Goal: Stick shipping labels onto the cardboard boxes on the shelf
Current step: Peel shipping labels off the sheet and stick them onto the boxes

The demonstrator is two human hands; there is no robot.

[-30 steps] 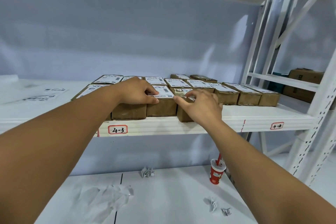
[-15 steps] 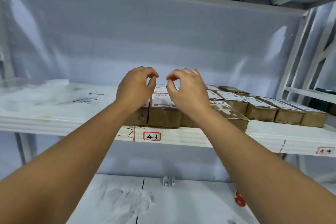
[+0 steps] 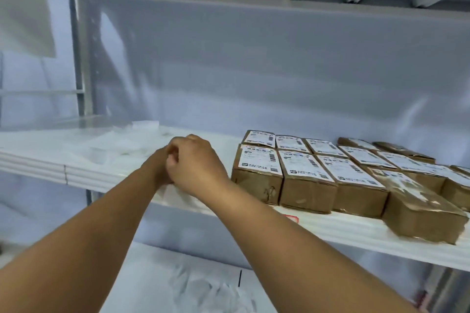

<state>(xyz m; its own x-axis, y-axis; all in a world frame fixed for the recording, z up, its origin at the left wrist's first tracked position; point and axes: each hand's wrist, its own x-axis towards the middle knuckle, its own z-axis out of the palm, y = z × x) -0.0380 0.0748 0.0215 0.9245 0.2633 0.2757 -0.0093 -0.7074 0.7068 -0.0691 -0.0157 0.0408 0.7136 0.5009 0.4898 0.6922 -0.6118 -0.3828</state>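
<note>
Boxes line the shelf on my right, nearly all wearing labels; the skewed front box looks bare, so that one's left. Right grip curls against left grip beside them. Pinching anything? Can't tell.

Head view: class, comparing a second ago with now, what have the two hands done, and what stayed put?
The left hand and right hand let go of the labelled brown cardboard boxes, lifted, and moved left, meeting above the white metal shelf edge; anything held is hidden. The boxes stayed on the shelf.
</note>
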